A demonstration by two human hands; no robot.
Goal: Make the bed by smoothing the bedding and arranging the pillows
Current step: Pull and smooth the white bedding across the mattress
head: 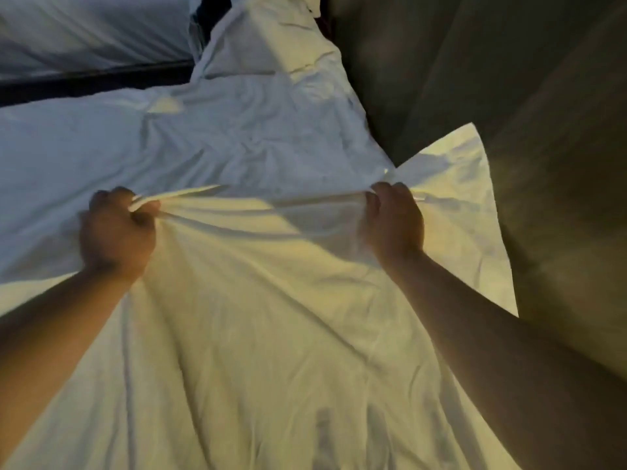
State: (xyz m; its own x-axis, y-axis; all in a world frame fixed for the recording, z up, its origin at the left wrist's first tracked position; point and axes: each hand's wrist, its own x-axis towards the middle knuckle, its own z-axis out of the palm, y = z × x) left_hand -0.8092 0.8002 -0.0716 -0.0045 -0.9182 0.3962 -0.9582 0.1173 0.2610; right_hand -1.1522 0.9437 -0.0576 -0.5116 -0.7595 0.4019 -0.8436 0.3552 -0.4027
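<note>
A white top sheet [258, 317] fills the lower half of the view, lifted and pulled taut between my hands. My left hand [117, 228] grips a bunched fold of its upper edge. My right hand [393, 223] grips the same edge further right, and a loose corner flares out past it. Beyond the edge lies the wrinkled white bedding of the mattress [220, 144]. A white pillow [268, 39] sits crumpled at the head of the bed, top centre.
A second bed with white bedding [88, 28] stands at the top left, across a dark gap [91, 78]. A dim beige wall or headboard [492, 79] runs along the right side of the bed.
</note>
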